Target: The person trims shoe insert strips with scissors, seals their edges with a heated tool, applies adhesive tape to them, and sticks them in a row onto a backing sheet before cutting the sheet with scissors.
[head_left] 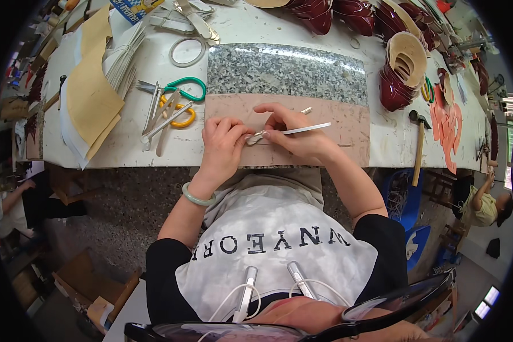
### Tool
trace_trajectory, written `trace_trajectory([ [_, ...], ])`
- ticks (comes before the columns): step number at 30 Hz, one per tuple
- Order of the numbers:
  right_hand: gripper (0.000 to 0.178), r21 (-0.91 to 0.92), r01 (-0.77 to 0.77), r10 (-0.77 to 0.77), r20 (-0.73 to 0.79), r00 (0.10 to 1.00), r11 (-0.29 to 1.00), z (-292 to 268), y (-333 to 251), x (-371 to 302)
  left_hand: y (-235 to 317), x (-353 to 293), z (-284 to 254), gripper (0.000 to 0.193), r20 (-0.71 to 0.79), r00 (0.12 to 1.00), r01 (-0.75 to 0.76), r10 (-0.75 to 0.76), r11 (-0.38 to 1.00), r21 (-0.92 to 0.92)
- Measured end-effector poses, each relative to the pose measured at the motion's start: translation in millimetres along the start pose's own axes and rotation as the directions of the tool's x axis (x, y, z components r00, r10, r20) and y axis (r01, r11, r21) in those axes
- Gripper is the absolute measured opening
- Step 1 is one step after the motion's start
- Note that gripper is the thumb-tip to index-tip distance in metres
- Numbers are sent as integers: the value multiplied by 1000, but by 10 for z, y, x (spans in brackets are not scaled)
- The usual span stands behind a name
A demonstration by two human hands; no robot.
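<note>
Two hands over the pink board (350,134), left hand (223,142) and right hand (296,134) with fingertips clamped on a small pale piece (255,138) between them; white strip (312,128) juts right from the right hand, can't tell if joined. Hammer (418,149) right, green scissors (204,89) left. Far: speckled slab (285,71), then dark red parts (356,14).

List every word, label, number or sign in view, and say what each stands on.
Shirt front: one row of large dark capital letters, upside down in this view; wording not copied here.
Blue and yellow packet: printed lettering, cut off by the upper picture edge; wording not copied here.
White stick in the right hand: no writing that can be made out.
Background things near the rim: too small or blurred to read.
</note>
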State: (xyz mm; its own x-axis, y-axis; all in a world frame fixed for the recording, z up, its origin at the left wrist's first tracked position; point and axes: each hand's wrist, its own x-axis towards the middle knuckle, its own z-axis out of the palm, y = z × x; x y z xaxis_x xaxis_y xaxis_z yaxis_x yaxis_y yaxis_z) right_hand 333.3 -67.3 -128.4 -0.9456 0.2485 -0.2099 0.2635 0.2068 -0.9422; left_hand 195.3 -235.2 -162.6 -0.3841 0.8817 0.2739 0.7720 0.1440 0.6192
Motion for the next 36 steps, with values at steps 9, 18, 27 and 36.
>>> trace_trajectory([
  [9, 44, -263, 31, -38, -20, 999, 964, 79, -22, 61, 21, 18, 7, 13, 6, 1000, -4, 4, 1000, 23],
  [18, 20, -200, -160, 118, -205, 972, 967, -500, 53, -114, 128, 56, -37, 19, 76, 997, 10, -14, 998, 61],
  [27, 15, -573, 63, -239, -238, 941, 817, -398, 292, -40, 348, 260, 261, 36, 170, 957, -248, 234, 966, 69],
  [36, 20, -258, -157, 58, -353, 934, 953, -867, 317, -165, 365, 335, 350, 35, 203, 923, -355, 326, 926, 126],
])
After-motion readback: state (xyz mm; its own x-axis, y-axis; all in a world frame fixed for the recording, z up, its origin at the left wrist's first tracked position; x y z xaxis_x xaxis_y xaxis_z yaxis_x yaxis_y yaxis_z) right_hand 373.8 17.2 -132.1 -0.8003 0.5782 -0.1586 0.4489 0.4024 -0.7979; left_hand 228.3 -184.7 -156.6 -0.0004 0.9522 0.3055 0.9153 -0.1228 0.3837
